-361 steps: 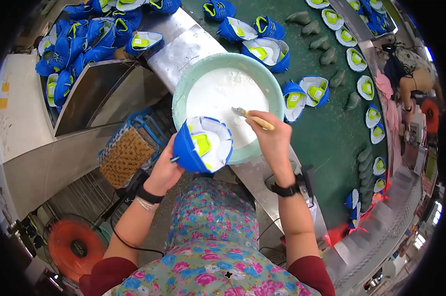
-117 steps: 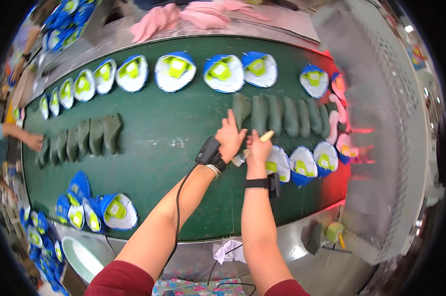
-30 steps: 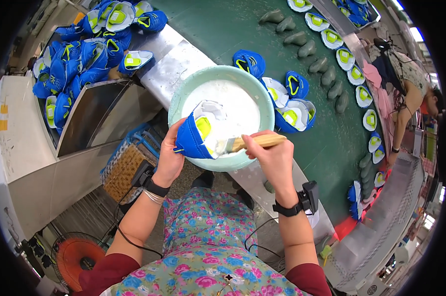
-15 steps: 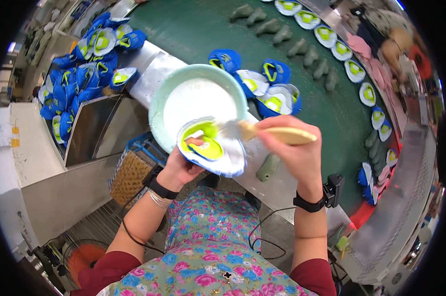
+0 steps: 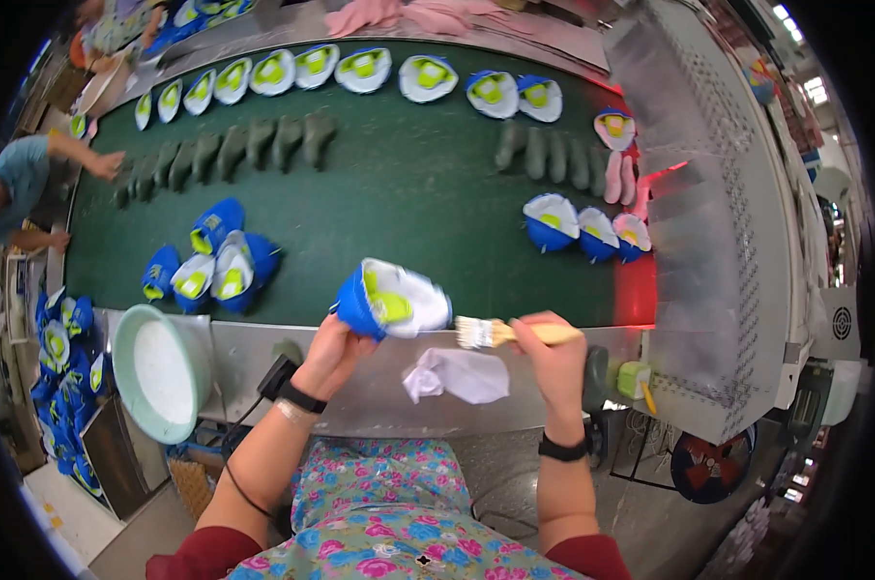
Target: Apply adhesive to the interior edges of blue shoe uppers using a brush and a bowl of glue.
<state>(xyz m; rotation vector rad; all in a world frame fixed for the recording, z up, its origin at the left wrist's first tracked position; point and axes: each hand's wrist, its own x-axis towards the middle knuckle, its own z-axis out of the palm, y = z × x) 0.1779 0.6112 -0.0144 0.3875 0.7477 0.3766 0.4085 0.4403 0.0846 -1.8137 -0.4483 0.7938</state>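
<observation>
My left hand [image 5: 333, 356] grips a blue shoe upper [image 5: 418, 304] by its heel end, its white underside turned up and a bright lime lining showing in the opening. In my right hand [image 5: 556, 372] is a paintbrush [image 5: 486, 333] with a pale wooden handle. Its whitish bristles point left, close to the edge of the upper; whether they touch it I cannot tell. Below the brush, a crumpled white cloth [image 5: 465, 377] lies on the metal ledge [image 5: 399, 416]. Off to the left stands a pale green basin [image 5: 198, 360] holding white liquid.
A green conveyor belt [image 5: 389, 208] runs across, bearing a far row of uppers [image 5: 363, 68], dark foot-shaped lasts [image 5: 205, 155] and a cluster of uppers [image 5: 234, 271]. Another person's hand [image 5: 106, 164] reaches over its left end. A metal machine housing [image 5: 708, 232] stands right.
My view has swung right, away from the basin. The upper and brush are now over the ledge and belt edge, and the bristles have come away from the lining area to the upper's right side.
</observation>
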